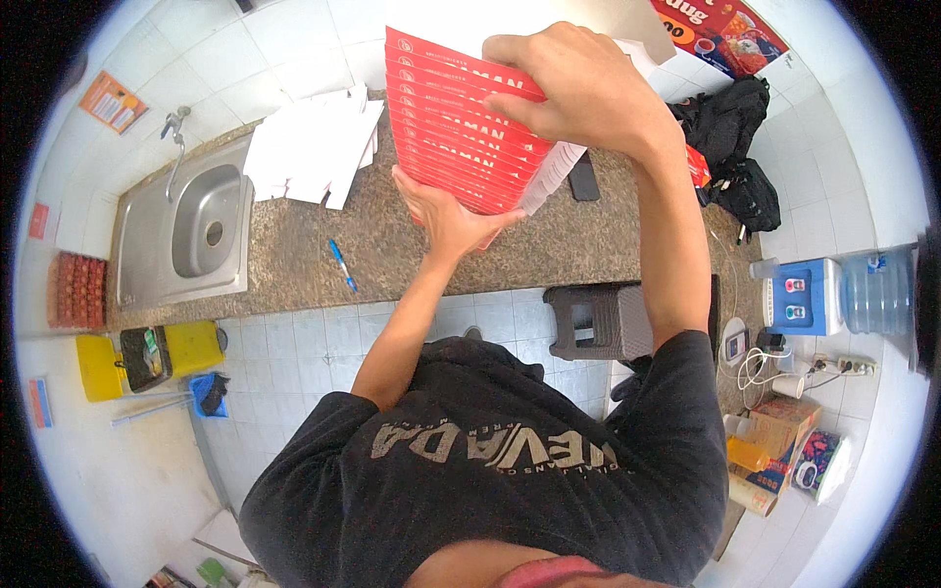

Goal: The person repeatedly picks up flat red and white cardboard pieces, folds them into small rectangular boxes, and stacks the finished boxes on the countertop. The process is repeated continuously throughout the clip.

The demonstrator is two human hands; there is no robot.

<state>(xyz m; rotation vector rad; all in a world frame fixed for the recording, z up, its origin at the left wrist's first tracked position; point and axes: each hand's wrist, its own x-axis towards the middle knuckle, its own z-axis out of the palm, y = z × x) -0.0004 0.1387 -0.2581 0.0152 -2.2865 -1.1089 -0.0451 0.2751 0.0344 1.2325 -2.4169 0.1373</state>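
Note:
A thick stack of red printed card sheets (461,127), with staggered edges and white lettering, is held up over the stone counter. My left hand (446,216) is closed round its lower edge, supporting it from below. Up at the right side, my right hand (569,83) grips the stack's edge, thumb and fingers bent over the red face. White pages show behind the stack's right edge. Left of it, loose white sheets (314,147) lie overlapping on the counter. A blue pen (342,265) lies nearer me, and a dark phone (584,179) rests to the right.
A steel sink (211,220) is set into the counter (294,279) at left. Black bags (730,127) sit at the far right. Stacked dark stools (627,320) stand below the counter's front edge. A blue water dispenser (806,297) and tangled cables (760,367) are at right.

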